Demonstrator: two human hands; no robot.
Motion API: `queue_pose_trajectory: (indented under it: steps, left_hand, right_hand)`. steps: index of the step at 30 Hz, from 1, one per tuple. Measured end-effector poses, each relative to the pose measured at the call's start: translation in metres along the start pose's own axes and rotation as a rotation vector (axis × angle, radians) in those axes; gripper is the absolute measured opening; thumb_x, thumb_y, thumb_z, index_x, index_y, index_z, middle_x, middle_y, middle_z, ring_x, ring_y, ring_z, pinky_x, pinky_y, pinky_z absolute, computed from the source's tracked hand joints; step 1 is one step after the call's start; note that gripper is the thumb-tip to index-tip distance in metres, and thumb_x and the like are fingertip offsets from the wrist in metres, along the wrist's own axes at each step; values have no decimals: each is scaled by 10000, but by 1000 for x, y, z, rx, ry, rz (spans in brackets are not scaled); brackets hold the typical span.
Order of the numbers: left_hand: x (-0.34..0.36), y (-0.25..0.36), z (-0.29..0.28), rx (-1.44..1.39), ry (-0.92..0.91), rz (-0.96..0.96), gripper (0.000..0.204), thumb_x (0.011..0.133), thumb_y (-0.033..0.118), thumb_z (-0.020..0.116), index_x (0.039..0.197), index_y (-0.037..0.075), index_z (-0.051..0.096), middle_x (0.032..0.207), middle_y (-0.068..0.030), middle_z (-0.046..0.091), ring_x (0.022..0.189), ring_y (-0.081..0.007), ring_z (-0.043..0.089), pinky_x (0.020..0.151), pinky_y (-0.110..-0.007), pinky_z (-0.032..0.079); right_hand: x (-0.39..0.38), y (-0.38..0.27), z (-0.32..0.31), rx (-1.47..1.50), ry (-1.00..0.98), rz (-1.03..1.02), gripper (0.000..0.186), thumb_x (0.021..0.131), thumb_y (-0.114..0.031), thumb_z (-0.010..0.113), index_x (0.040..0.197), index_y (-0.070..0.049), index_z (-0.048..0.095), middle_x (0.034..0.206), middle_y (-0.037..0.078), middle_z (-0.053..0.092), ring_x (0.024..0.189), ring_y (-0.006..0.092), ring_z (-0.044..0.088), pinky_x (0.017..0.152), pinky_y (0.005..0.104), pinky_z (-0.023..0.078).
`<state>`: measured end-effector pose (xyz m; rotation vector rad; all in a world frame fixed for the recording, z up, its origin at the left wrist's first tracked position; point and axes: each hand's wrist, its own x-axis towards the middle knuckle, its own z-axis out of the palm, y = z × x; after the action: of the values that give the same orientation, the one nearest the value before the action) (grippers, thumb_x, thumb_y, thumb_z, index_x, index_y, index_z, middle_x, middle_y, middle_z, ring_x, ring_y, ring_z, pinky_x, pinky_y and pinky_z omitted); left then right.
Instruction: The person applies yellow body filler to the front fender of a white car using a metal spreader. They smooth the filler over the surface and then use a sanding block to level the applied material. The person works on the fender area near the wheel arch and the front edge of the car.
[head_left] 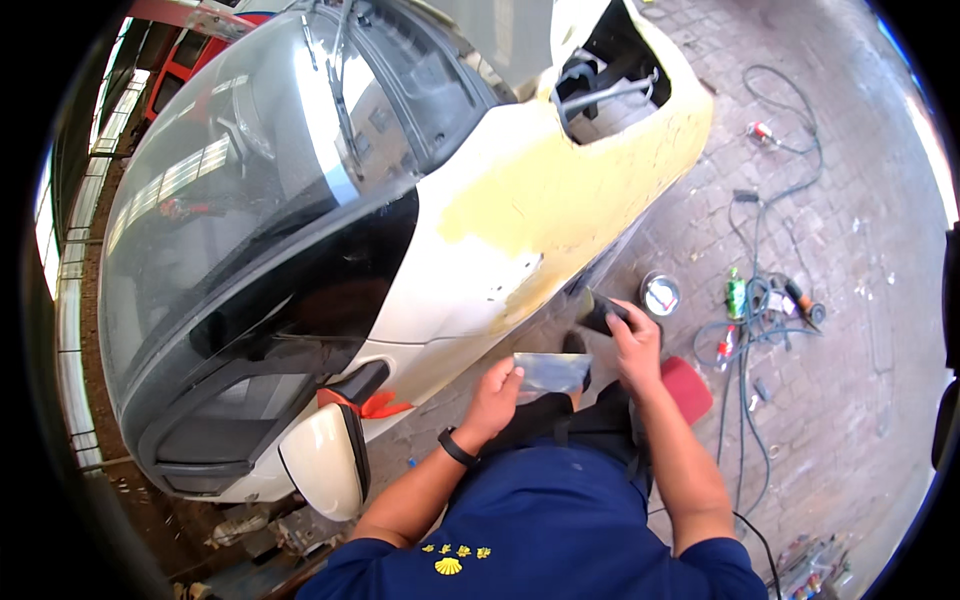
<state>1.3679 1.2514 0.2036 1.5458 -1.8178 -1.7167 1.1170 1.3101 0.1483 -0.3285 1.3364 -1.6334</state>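
Observation:
My left hand [492, 398], with a black band on its wrist, is closed on the edge of a thin grey rectangular plate [552, 372] held out in front of my waist. My right hand [637, 345] grips a dark, flat scraper [603, 313], its fingers wrapped round it. Both hands are beside the white car's fender [545, 190], apart from it. Yellowish filler covers much of that fender, and small dark holes show low on it. An open-looking round tin [660, 294] stands on the ground just beyond my right hand.
A red stool [687, 392] is beside my right forearm. Grey cables [742, 400] wind over the brick paving on the right, around a green bottle [737, 292] and an orange-and-black power tool [803, 298]. The car's side mirror [322, 462] juts out at the left, near a red cloth [382, 405].

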Motion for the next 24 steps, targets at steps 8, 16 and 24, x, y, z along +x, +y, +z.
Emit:
queue_pose_trajectory:
  steps: [8,16,24]
  left_hand:
    - [24,130,20,-131,-111,341,259,1127,163,505,1166,-54,640,918,-134,725,810,-155,716,751,-356,636]
    - [68,137,76,-810,-123,166,257,1149,156,481,1322,36,628,1245,-46,706,1151,-174,678,1069,-460,561]
    - [142,211,210,-892,-116,163,285,1145,129,479,1358,16,630,1348,-91,666,1244,-203,609,1121,-428,438]
  right_hand:
    - [-27,-177,-19,-575,-624,-193,284,1015,-74,663,1275,25,719,1136,117,733,1047,209,680,931,345,524]
    - [18,-181,-84,267,233,-117,156,1057,-189,652,1086,-44,702,1002,20,725,897,170,681,883,352,550]
    - [111,-160,-146,652,209,201,185,1067,-183,661,1222,-84,681,1179,51,746,1094,206,718,1003,426,576]
